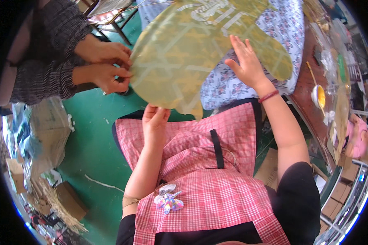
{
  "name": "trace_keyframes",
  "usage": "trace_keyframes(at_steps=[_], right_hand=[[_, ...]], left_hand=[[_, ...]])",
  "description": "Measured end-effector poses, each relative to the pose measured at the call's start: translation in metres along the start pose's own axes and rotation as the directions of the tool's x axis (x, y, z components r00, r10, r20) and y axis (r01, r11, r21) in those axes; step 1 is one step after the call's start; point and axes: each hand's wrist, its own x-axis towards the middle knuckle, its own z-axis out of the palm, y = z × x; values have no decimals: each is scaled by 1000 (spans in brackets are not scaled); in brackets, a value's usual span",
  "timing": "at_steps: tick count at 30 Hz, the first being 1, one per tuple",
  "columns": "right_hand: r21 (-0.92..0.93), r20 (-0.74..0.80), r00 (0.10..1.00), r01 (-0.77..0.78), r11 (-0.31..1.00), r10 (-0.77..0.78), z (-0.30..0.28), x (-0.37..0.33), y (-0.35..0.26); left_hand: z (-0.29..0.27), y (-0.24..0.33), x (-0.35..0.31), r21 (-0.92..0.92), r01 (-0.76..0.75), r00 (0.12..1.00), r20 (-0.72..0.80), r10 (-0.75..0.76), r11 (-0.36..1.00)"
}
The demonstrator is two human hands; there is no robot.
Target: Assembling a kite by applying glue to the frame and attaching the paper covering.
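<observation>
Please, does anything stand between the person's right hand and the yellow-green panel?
Nothing visible stands between the right hand and the yellow-green panel: the hand overlaps it in the picture, though contact is unclear. The co-worker's hands are at the panel's left edge, away from there.

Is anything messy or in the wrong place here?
Maybe: a thin pale strip lies loose on the green floor, left of the checked apron, as if dropped. I see no clear spill around the white bowl.
</observation>
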Motion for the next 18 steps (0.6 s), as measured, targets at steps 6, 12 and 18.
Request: trace_keyframes(at_steps=[6,12,18], right_hand=[[187,138,974,153,970,-180,-6,-13,-68],[295,217,930,226,928,-296,-11,-18,-118],[326,286,881,280,903,-376,-16,-15,-146]], left_hand=[[1,3,-3,2,28,999,-44,-28,1000],[6,10,-3,1,48,997,-61,-47,999],[6,9,-4,-4,41,998,-49,-42,999]])
